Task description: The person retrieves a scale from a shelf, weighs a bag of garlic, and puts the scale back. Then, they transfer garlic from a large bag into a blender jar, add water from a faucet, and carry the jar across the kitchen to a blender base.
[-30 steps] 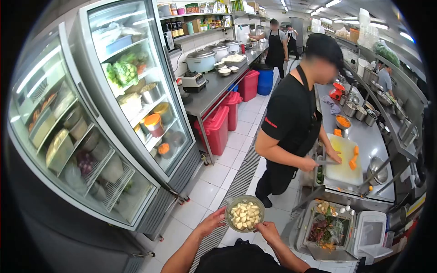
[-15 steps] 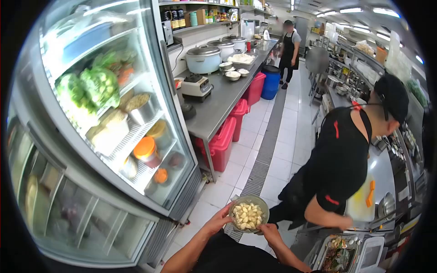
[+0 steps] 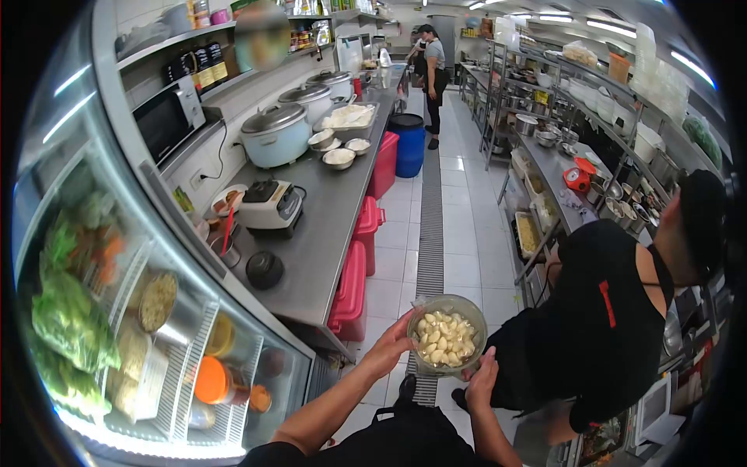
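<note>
Between my hands is a round, clear plastic container [image 3: 471,310] filled with peeled garlic cloves [image 3: 445,339]. My left hand [image 3: 393,342] grips its left side, fingers closed on the wall. On the lower right side, my right hand [image 3: 482,375] holds the rim, with its fingers partly hidden under the container. The container is in front of my body, above the tiled floor and a long drain grate [image 3: 430,233].
At left stands a glass-door fridge [image 3: 194,327] with lettuce and tubs. A steel counter [image 3: 315,233] carries a blender base [image 3: 268,206] and large cookers [image 3: 274,132]. Red bins [image 3: 354,288] stand below. A co-worker [image 3: 591,327] is close on my right; another person [image 3: 434,78] stands down the aisle.
My view has swung left and along the aisle, showing more of the counter. The container of garlic stays in both hands. The nearby co-worker now leans lower at right.
</note>
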The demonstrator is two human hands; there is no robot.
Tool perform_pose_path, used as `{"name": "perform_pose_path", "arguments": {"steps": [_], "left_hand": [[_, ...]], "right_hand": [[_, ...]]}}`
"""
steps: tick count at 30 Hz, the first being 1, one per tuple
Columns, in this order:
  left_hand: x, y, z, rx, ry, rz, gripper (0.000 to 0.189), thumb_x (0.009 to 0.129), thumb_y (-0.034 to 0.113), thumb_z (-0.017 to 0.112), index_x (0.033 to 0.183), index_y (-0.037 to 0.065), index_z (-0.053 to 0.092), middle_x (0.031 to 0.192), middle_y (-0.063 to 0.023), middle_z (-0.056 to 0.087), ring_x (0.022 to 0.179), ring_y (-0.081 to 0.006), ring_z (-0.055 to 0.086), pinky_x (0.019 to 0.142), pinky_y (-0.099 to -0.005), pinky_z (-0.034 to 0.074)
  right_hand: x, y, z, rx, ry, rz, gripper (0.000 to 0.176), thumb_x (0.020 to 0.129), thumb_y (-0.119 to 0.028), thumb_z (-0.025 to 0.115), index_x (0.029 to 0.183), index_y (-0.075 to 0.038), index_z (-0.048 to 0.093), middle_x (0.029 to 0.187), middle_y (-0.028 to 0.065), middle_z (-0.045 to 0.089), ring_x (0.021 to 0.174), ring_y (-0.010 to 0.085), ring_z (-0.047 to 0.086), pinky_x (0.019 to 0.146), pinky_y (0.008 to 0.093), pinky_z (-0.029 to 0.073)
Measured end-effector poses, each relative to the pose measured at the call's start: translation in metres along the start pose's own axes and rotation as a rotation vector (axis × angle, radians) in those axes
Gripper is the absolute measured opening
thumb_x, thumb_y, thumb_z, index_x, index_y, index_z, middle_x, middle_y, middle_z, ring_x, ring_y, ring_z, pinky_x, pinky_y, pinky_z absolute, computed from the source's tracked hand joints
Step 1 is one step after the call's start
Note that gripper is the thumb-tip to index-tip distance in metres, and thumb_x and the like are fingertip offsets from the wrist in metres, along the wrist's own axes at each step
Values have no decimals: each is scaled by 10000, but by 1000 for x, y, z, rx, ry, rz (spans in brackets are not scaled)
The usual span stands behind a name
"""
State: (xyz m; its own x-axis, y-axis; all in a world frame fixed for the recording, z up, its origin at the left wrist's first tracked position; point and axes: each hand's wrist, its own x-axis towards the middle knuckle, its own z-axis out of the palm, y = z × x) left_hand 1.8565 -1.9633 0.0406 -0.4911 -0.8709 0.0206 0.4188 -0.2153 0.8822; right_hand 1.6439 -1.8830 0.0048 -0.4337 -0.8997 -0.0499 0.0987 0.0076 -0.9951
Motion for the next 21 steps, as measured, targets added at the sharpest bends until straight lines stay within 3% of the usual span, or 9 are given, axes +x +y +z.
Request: {"name": "perform_pose_path", "arguments": {"steps": [7,12,13,14,16,17,18,20,21], "left_hand": [[89,58,-44,50,65,112,839,832,119,626,1531,23,172,1537,-101,316,1421,-194,280,1163,-360,230],[140,97,-107,209,118,297,1042,845,434,696,1542,31,35,1579,-166,178,1466,-265,161,1187,-419,153],[147,112,-113,205,132,285,1207,764,599,722,1539,27,-5,1589,-192,110,1477,-293,102,1193,-427,114],[155,126,-123,194,169,298,1207,764,599,722,1539,27,-5,1589,-192,110,1477,-293,102,1193,-427,114],[171,144,-146,270,260,436,1297,692,649,754,1536,16,-3,1589,-196,110,1477,-292,105,1194,-431,111],[181,149,-165,279,327,443,1386,615,669,795,1532,4,-5,1586,-203,112,1478,-292,105,1193,-435,122],[191,160,-180,268,348,462,1386,615,669,795,1532,4,-5,1586,-203,112,1478,-292,105,1193,-435,122],[201,190,-200,325,454,499,1412,594,643,824,1529,-4,-14,1575,-212,135,1470,-285,137,1189,-417,152],[204,206,-211,318,486,504,1412,594,643,824,1529,-4,-14,1575,-212,135,1470,-285,137,1189,-417,152]], "right_hand": [[136,-26,80,84,60,-10,591,1022,-466,386,570,-87,419,523,-10,402,435,100,378,406,276,296],[225,-49,161,93,-117,-76,576,1025,-422,379,579,-67,464,494,-2,389,418,106,361,406,284,293],[239,-60,177,185,-238,-41,514,1028,-383,378,663,-46,508,580,37,468,444,115,388,422,285,319],[256,-57,196,169,-274,-31,514,1028,-383,378,663,-46,508,580,37,468,444,115,388,422,285,319],[292,-45,228,233,-381,-147,395,1018,-337,416,806,-27,539,718,71,523,511,117,441,440,279,338],[330,-4,234,-426,-285,-699,264,986,-272,461,904,-31,530,819,77,533,557,114,449,447,271,336],[352,-7,254,-432,-312,-714,264,986,-272,461,904,-31,530,819,77,533,557,114,449,447,271,336],[381,-21,299,-595,-316,-1081,199,939,-202,492,964,-10,537,772,59,523,560,108,435,454,260,340],[386,-36,326,-591,-351,-1083,199,939,-202,492,964,-10,537,772,59,523,560,108,435,454,260,340]]}}
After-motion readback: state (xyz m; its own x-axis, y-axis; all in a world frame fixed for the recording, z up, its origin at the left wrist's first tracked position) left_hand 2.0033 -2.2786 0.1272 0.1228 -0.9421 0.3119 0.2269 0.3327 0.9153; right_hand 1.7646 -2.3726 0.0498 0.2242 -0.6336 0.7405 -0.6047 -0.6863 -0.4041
